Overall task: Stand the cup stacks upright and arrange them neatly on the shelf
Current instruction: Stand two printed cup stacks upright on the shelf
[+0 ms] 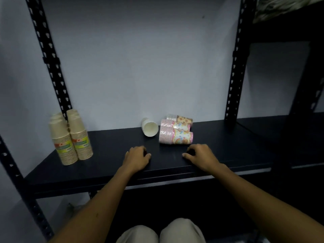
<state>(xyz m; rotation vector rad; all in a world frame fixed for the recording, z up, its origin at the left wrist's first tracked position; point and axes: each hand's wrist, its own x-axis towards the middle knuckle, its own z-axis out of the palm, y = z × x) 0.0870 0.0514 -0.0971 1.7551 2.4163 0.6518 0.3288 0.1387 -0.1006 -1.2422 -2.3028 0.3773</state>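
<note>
— On the dark shelf (112,146), where did the cup stacks lie when you looked?

— Taking the white cup stack (149,127) as the mark: it lay on its side near the back wall, its open mouth turned toward the person and a little to the right. Just right of it lay three patterned stacks, also on their sides. The front patterned stack (176,137) was closest to the shelf's front edge, the middle patterned stack (175,126) sat behind it, and the rear patterned stack (179,118) was against the wall. Well to the left of the white stack, the tan cup stacks (71,137) already stood upright, close together.

— And the hands?

— Both rested on the shelf in front of the white stack, holding nothing. The left hand (137,156) sat a little left of and nearer than the white stack, fingers loosely curled onto the board. The right hand (199,155) sat to the right, just in front of the front patterned stack, fingers likewise loosely bent and empty.

— Which way did the fallen stacks run?

— The patterned ones had their long axes running left to right, rims toward the white stack, bases pointing away. The white one pointed front to back instead.

— So who was nearer to what?

— By my reckoning the right hand was nearer the front patterned stack, which lay just beyond its knuckles; the left was better placed for the white one. Tipping a patterned stack up would probably mean rotating it about its rim end.
</note>
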